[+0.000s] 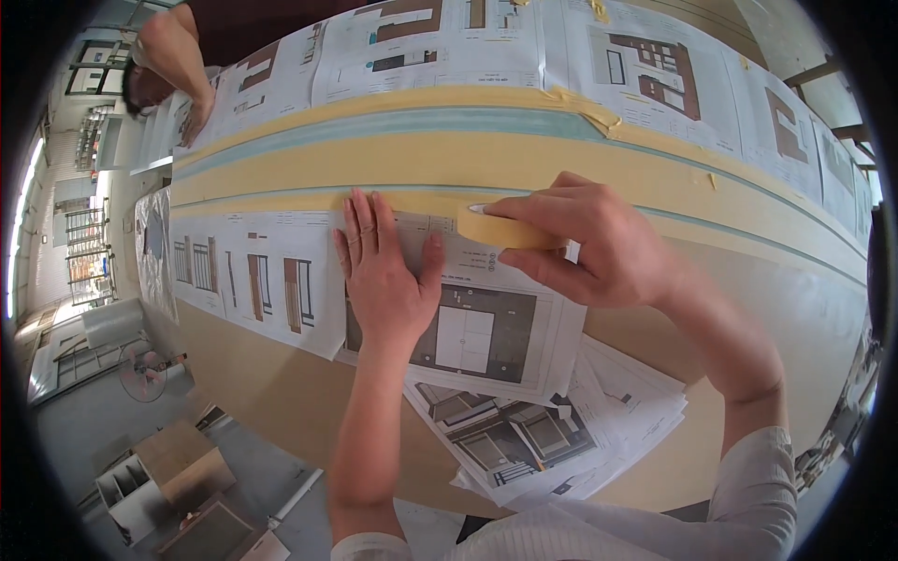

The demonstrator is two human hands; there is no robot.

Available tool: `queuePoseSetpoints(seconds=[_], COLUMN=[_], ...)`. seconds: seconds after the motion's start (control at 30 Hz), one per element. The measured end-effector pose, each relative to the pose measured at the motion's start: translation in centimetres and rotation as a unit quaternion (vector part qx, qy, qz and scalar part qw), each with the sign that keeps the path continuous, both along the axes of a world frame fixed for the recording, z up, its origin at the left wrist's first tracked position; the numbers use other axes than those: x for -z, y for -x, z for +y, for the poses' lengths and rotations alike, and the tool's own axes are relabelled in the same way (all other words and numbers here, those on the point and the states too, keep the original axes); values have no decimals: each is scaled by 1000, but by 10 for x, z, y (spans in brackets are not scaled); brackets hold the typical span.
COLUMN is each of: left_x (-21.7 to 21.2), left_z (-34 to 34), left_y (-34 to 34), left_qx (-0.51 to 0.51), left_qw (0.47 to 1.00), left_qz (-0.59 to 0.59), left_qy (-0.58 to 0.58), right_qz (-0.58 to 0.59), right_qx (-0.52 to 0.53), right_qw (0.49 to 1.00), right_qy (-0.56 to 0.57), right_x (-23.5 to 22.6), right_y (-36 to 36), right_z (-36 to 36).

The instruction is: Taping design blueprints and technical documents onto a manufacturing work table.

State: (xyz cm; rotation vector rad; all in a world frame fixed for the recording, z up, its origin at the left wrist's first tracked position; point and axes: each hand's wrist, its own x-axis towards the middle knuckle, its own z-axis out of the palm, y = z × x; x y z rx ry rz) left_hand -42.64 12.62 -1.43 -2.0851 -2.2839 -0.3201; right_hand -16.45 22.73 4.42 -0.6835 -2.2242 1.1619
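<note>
- Nearest the person, a loose stack of printed drawings [552, 421] lies fanned on the tan board [281, 393], partly under the sheet being fixed; it is better left undisturbed so nothing slides.
- The left hand [382, 271] lies flat on the top drawing sheet [486, 327], fingers [360, 224] extended and close together, thumb spread out to the side, fingertips reaching the sheet's upper edge. Firm, even pressure here seems the key to keeping the paper square.
- The right hand [589, 243] grips the roll of masking tape [510, 227], thumb beneath and fingers curled over the top, just beside the left thumb. The roll sits at the sheet's upper edge, on the line of tape [281, 201] running along the board.
- A good pass likely keeps the roll low and the strip taut, half on paper and half on board, level with the neighbouring taped sheets [248, 280].
- Beyond, more tape bands and a blue-green stripe [421, 122] cross the board, with another row of drawings [655, 65] above.
- Far left, another person's hand [195, 122] rests on a sheet there.
</note>
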Motion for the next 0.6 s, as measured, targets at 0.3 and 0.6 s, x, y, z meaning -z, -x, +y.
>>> queuePoseSetpoints(seconds=[0.3,0.6], left_x=[0,-1], left_z=[-2,0], left_y=[1,0], left_qx=[5,6], left_qw=[1000,999], left_qz=[-19,-34], left_qy=[-11,-25], right_qz=[41,-50], right_qx=[10,59], right_qw=[999,995], right_qy=[22,67], right_x=[-5,-13], right_y=[0,-15], right_z=[-1,3])
